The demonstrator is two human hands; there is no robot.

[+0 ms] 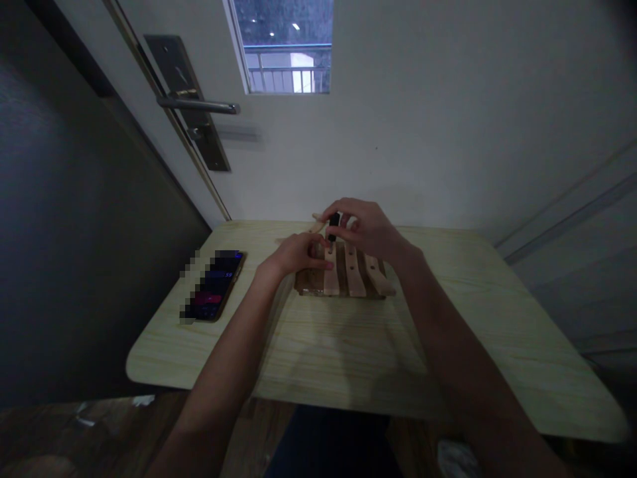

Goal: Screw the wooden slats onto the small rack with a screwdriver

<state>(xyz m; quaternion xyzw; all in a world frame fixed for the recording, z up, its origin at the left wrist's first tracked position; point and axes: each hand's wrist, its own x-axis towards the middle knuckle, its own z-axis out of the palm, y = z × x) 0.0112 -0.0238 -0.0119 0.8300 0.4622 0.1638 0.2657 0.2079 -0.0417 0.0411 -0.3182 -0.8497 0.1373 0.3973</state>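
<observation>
A small wooden piece (343,282), made of pale slats laid across a darker brown base, lies near the middle of the light wood table (348,345). My left hand (298,255) is closed on the leftmost slat at the piece's left end. My right hand (365,229) hovers over the far end of the slats and pinches a small black object (333,224) between thumb and fingers. A pale wooden stick (317,224) pokes out just left of that black object.
A phone (216,292) with a lit screen lies on the table's left part. A white door with a metal lever handle (199,105) and a small window (286,46) stands right behind the table. A dark wall runs along the left.
</observation>
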